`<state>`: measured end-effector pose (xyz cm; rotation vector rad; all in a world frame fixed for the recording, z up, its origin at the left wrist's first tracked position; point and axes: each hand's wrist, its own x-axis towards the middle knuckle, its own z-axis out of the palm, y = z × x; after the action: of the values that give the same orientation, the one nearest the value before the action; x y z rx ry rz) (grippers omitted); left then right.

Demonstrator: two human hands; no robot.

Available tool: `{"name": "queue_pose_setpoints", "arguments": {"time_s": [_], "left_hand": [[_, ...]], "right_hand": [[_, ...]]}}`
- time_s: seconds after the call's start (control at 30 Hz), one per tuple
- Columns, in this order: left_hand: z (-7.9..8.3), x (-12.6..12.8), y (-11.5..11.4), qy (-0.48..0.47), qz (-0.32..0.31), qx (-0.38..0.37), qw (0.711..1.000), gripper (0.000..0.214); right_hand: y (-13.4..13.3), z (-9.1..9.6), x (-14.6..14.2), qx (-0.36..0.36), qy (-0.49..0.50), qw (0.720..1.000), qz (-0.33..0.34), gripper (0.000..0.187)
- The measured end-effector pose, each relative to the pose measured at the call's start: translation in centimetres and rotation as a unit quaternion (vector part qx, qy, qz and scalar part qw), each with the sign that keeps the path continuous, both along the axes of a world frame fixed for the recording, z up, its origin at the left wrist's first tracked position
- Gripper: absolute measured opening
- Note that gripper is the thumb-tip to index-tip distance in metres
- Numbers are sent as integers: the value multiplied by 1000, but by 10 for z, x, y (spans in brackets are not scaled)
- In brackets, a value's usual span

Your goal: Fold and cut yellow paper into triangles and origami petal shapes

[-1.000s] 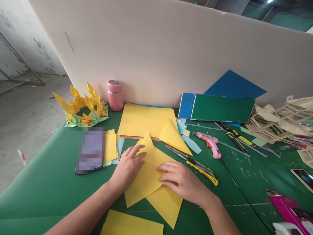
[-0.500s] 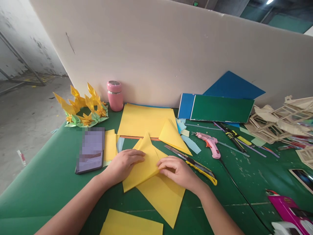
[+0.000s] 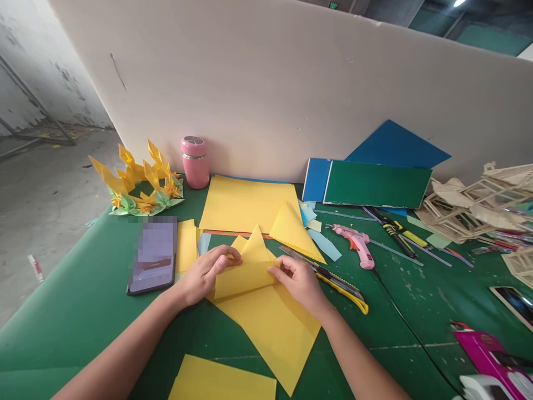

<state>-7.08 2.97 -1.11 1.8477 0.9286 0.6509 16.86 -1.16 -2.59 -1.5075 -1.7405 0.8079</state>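
Both hands pinch the lifted flap of the smooth yellow paper (image 3: 266, 316), left hand (image 3: 204, 275) and right hand (image 3: 297, 280) at its ends. Bare green table (image 3: 83, 322) lies open to the left; a utility knife (image 3: 337, 280) crowds the right.

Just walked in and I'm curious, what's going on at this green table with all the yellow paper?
A person is folding a yellow paper sheet on the green table cover. The left hand and right hand each pinch an end of its raised flap. A yellow-handled utility knife lies just right of them, a pink glue gun beyond it.
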Motion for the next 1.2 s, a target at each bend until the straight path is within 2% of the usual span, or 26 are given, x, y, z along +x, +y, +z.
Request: {"name": "queue_pose_setpoints", "arguments": {"time_s": [0.1, 0.27, 0.37, 0.5, 0.67, 0.9, 1.0, 1.2], "left_hand": [[0, -2, 1, 0, -20, 34, 999, 60], [5, 2, 1, 66, -38, 45, 996, 30], [5, 3, 2, 87, -48, 97, 990, 29], [2, 2, 5, 94, -70, 161, 980, 24], [-1, 1, 8, 83, -73, 152, 982, 26], [18, -3, 8, 118, -127, 65, 983, 23], [14, -3, 8, 125, -116, 84, 982, 21], [-3, 1, 8, 127, -83, 192, 970, 26]], "right_hand": [[3, 0, -2, 6, -10, 1000, -14, 37], [5, 1, 2, -56, 72, 996, 13, 29], [4, 7, 7, -110, 116, 986, 49, 31], [3, 14, 9, -132, 84, 986, 65, 24], [3, 8, 6, -74, 38, 996, 30, 19], [3, -2, 0, 66, -100, 993, -5, 15], [3, -4, -1, 93, -124, 988, -13, 16], [-2, -8, -5, 136, -163, 977, -30, 21]]}}
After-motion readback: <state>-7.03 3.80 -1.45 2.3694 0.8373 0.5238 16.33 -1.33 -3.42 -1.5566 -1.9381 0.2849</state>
